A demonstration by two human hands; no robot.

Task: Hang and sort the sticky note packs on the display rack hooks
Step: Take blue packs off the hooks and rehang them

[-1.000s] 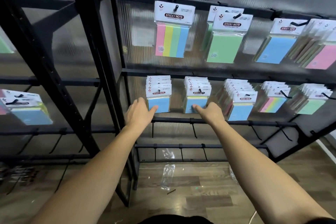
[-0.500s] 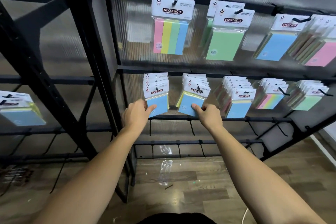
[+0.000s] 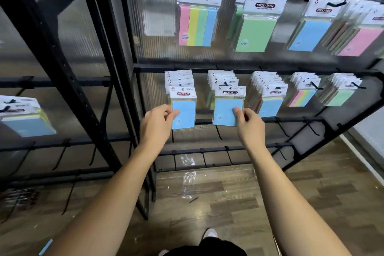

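Now L hand (image 3: 159, 123), R hand (image 3: 248, 123) pinch 2 blue packs (image 3: 184, 115).

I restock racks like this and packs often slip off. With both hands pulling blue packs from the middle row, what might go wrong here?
1. Each hand, left hand and right hand, pinches only the lower edge of its front blue pack, so either could slip and drop.
2. The stacks behind sit crowded on their hooks; tugging the front pack may drag neighbours off.
3. A clear wrapper lies on the floor near the feet, which may be a slipping hazard.
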